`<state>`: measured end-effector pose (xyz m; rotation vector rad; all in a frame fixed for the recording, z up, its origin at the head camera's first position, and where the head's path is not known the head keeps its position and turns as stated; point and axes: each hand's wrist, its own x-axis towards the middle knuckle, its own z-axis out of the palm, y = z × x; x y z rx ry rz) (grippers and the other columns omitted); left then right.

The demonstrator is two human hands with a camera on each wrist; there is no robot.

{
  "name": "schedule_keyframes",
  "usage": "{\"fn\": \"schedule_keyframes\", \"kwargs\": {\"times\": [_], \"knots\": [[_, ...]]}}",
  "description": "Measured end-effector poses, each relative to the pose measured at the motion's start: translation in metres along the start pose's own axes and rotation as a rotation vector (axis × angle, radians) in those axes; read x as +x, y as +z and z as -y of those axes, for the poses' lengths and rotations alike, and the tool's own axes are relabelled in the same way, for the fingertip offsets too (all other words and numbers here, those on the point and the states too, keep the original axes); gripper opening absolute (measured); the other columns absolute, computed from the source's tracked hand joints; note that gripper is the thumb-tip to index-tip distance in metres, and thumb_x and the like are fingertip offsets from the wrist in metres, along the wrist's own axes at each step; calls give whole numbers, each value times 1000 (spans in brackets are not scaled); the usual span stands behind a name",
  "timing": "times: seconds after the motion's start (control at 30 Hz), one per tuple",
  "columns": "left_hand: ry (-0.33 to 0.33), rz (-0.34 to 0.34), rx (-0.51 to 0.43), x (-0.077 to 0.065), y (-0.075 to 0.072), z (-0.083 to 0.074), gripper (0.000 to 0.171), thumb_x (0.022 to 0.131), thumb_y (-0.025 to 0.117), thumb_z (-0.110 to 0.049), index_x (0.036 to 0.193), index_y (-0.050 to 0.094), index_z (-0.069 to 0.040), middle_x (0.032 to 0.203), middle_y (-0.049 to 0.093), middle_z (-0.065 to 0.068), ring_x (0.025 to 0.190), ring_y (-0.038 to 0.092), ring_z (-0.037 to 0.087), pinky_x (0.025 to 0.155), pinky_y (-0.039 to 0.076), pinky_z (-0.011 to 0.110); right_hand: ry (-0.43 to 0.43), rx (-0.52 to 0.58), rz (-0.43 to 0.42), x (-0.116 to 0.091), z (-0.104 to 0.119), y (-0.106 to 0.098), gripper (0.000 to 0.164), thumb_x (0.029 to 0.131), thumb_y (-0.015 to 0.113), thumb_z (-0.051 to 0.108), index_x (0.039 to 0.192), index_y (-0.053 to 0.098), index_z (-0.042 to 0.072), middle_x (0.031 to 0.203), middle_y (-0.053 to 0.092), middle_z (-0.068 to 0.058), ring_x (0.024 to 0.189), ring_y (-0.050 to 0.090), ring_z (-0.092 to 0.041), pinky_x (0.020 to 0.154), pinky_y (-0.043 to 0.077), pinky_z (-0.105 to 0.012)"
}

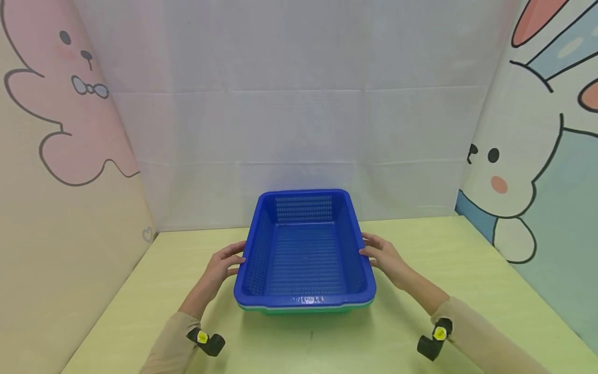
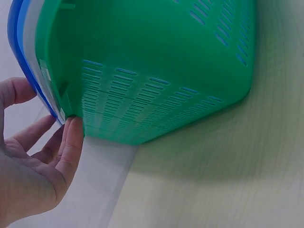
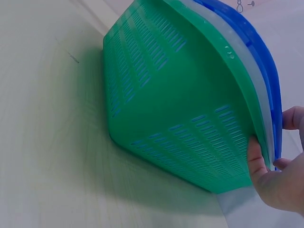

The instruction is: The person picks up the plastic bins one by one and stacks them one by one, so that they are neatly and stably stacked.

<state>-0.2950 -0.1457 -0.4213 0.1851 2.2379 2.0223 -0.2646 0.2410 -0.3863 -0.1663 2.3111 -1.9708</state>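
A blue plastic basket (image 1: 304, 301) lies on top of a nested stack in the middle of the table, its inside holding nothing. Under its rim come a whitish basket (image 3: 259, 90) and, lowest, a green basket (image 2: 156, 42) with slotted walls, resting on the table. My left hand (image 1: 218, 270) grips the stacked rims at the left side, thumb by the blue rim and fingers against the green one. On the opposite side my right hand (image 1: 389, 264) holds the rims the same way, with a finger pressed to the green wall in the right wrist view.
The pale yellow table (image 1: 187, 249) reaches back to a white creased curtain (image 1: 299, 124). Panels with a pink cartoon animal (image 1: 65, 62) on the left and a white rabbit (image 1: 518, 156) on the right flank it. Each sleeve carries a small black wrist camera (image 1: 215, 344).
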Motion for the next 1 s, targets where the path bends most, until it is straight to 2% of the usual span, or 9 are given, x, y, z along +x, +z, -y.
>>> {"fn": "schedule_keyframes", "kwargs": {"times": [0.17,0.43,0.7,1.0], "knots": [[13,8,-20,0,11,-1,47,87,53,-7,132,44,-2,134,44,16,102,54,15,86,48,37,-1,-21,3,-2,-1,-11,57,88,48,5,139,26,-6,131,39,-29,92,56,-9,78,49,-26],[33,8,-32,1,26,-3,46,86,54,-6,131,45,0,132,46,18,100,57,18,84,49,39,-6,-57,14,-6,-2,-26,57,89,47,7,139,24,-6,133,37,-30,94,55,-10,79,48,-26],[48,9,-58,3,38,-4,46,84,55,-4,129,47,0,130,48,18,93,59,13,80,51,36,12,-95,16,-9,-3,-39,57,91,46,9,140,22,-6,135,34,-30,103,53,-18,86,48,-34],[40,9,-54,5,48,-3,45,84,56,-6,128,49,-2,128,49,17,98,58,22,83,50,43,31,-102,12,-13,-1,-49,57,91,46,11,140,21,-5,136,32,-30,104,52,-18,87,47,-34]]}}
